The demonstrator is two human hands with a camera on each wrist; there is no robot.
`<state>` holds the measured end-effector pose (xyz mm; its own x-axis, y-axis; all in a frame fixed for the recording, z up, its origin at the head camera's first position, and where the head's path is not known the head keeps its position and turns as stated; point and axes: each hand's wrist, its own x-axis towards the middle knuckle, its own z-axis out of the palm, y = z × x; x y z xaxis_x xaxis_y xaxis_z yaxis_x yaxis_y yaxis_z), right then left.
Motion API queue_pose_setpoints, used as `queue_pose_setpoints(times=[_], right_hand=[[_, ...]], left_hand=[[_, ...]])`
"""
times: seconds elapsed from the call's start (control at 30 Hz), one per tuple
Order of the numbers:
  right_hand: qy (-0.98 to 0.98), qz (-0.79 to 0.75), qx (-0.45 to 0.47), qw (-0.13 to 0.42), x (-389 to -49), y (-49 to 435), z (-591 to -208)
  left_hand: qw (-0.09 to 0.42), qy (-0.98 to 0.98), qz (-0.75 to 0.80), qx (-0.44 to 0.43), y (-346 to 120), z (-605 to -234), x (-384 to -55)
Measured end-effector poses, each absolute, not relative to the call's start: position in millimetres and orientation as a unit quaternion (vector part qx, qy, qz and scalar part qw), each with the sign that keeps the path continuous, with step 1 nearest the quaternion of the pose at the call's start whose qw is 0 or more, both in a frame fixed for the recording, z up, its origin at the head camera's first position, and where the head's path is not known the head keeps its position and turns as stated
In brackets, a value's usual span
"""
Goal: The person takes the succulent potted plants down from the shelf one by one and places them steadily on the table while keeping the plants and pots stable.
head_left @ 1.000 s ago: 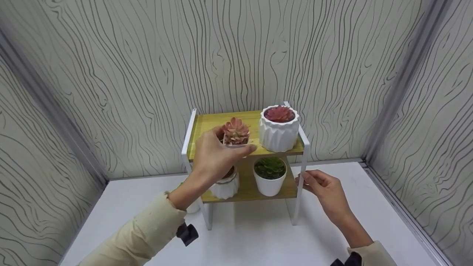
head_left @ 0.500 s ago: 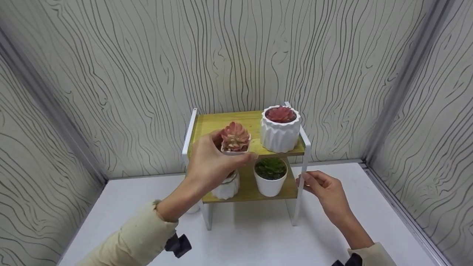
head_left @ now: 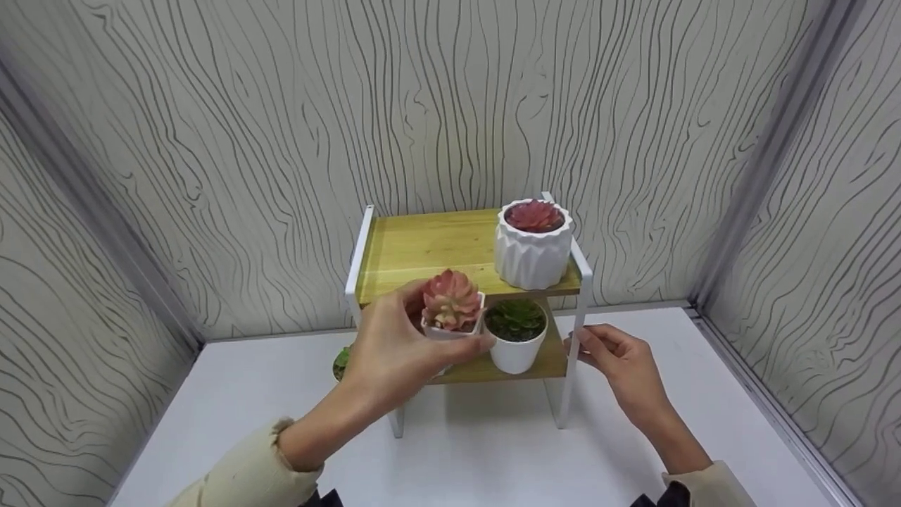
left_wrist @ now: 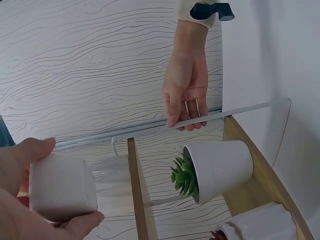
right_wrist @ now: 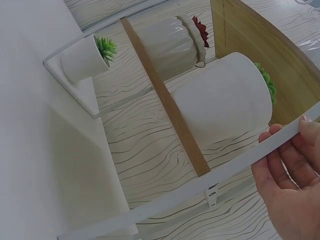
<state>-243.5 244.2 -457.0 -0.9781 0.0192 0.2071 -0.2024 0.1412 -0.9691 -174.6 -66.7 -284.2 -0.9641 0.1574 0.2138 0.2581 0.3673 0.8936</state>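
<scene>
Left hand grips the pink plant, top shelf at 12 o'clock; right hand, at four, pinches the post.

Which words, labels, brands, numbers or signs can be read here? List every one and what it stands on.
None: no readable text or sign shows in any of the three views.
The white pot in the left hand shows no lettering on its visible sides.
The wooden shelf shows none either.
The wall bears only wood-grain lines.
</scene>
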Motion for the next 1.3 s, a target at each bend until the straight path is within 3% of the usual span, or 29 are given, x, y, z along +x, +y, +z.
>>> queue_pose_setpoints(times=[0.67,1.3], right_hand=[[-0.743,0.662,0.058,0.085,-244.1,241.6,-456.8],[-0.737,0.668,0.055,0.084,-245.1,243.3,-458.5]], left_hand=[[0.035,-0.825,-0.549,-0.126,-77.9,-308.0,-144.0],[0.019,-0.823,-0.56,-0.09,-103.0,-340.0,-147.6]])
